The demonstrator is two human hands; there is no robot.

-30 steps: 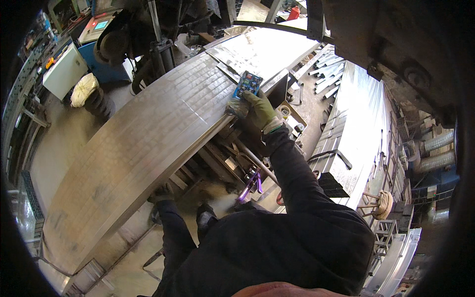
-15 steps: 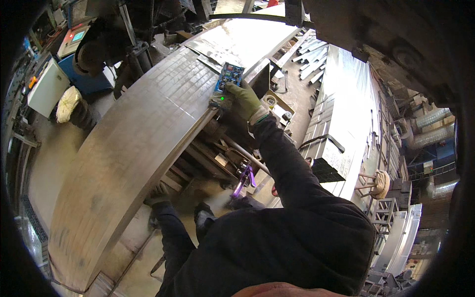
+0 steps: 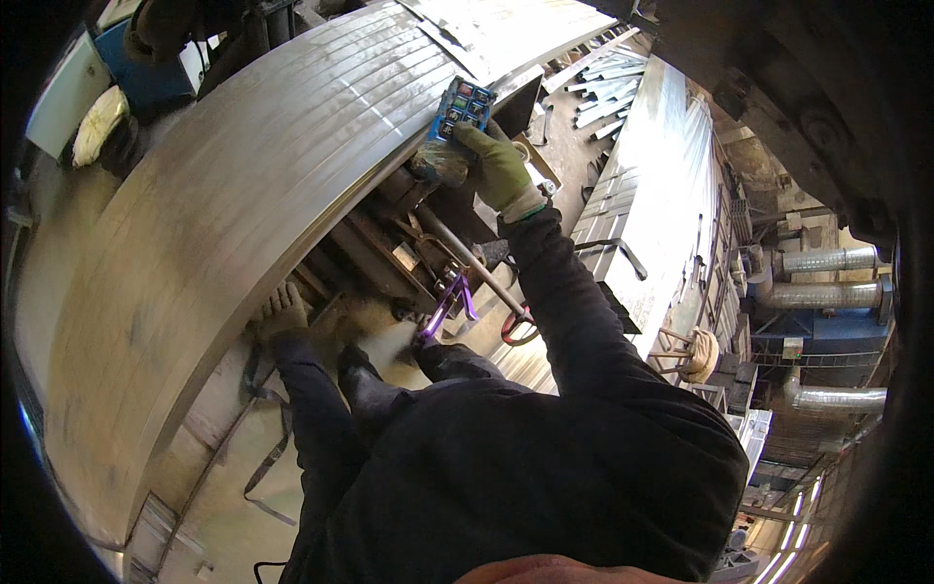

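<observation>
My right hand (image 3: 496,170), in an olive work glove, is closed around a blue handheld remote control (image 3: 461,109) with several dark square buttons. Its lower end looks wrapped in clear plastic. The remote is held above the near edge of a long, wide stack of grey metal profiles (image 3: 263,185). My left hand (image 3: 282,311), also gloved, is low beside the side edge of that stack. Its fingers are stretched out toward the metal; whether they touch it I cannot tell.
Below the stack's edge are a purple-handled tool (image 3: 448,307) and a red ring-shaped handle (image 3: 519,325). A shiny bundle of profiles (image 3: 632,214) lies to the right. A dark strap (image 3: 272,467) trails on the floor. Dark machinery (image 3: 778,88) overhangs the upper right.
The view has shifted, so the stack sits farther left and higher. The green light seen on the remote earlier no longer shows. My right hand still holds the remote.
</observation>
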